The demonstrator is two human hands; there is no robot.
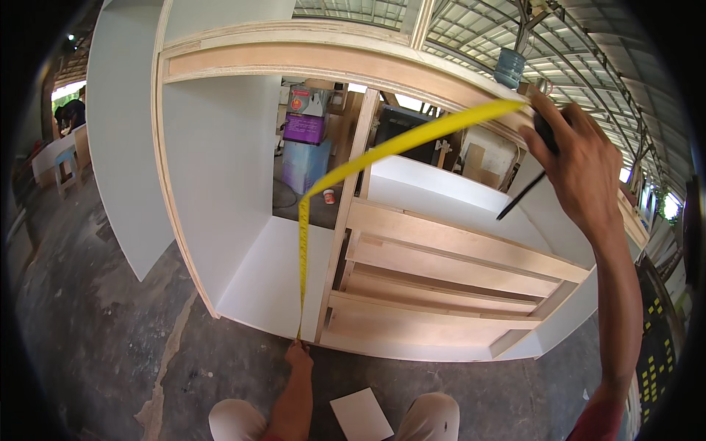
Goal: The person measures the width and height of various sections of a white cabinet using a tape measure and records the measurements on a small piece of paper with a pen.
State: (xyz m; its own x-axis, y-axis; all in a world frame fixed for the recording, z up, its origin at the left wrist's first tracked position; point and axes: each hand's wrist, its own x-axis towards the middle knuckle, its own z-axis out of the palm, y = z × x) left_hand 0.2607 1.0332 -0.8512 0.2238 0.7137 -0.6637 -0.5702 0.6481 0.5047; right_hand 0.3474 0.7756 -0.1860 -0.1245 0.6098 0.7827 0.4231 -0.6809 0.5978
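A yellow tape measure [412,145] runs out in a bent strip in front of an unfinished plywood cabinet [448,220]. My right hand [577,158], raised at the upper right, grips its dark case, mostly hidden by the fingers. A thin black stick, pencil-like [521,197], juts down from the same hand. Low down, my left hand [298,354] pinches the other end of the tape at the cabinet's front bottom edge. The strip rises almost straight up the open left compartment, then folds over toward the right hand.
Loose on the floor between my knees lies a white board [362,415]. A grey panel [132,132] stands left of the cabinet. Behind are stacked tins [305,117] and a blue water jug [509,67]. Another person [71,114] bends near a blue stool [66,167] far left.
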